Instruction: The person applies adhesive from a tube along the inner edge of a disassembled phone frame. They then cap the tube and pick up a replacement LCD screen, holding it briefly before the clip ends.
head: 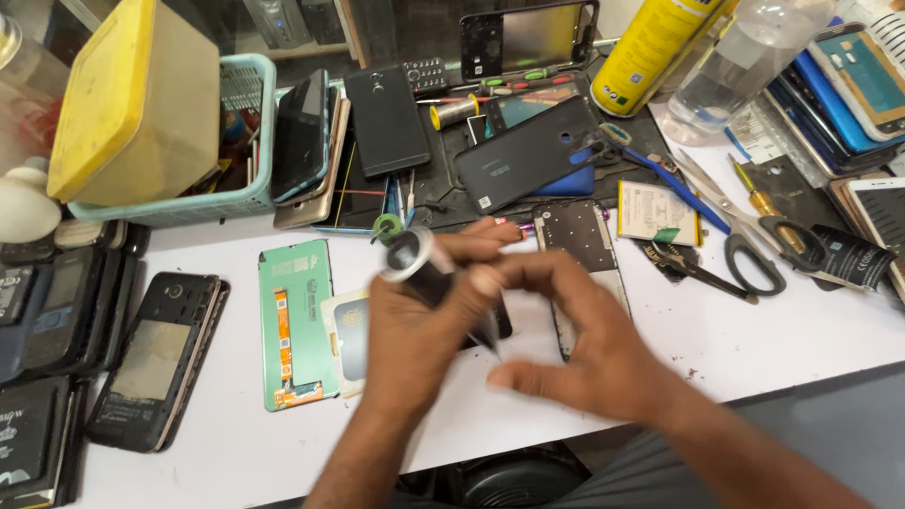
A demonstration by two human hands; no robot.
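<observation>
My left hand (415,330) grips a small screwdriver (415,259) with a black and silver handle, its thin tip pointing down to the right. My right hand (575,339) meets it from the right, fingers curled near the shaft and the tip; whether it holds anything is hidden. Both hands hover over a small dark part on the white table (754,330). An opened phone frame (584,245) lies just behind the right hand. A green phone panel (297,320) lies flat to the left of the left hand.
A dark phone (156,363) and a stack of phones lie at the left. A teal basket (240,141) with a yellow block (132,94) stands at back left. Scissors (745,240), a yellow spray can (650,47), a clear bottle (735,57) and several phone backs crowd the back and right.
</observation>
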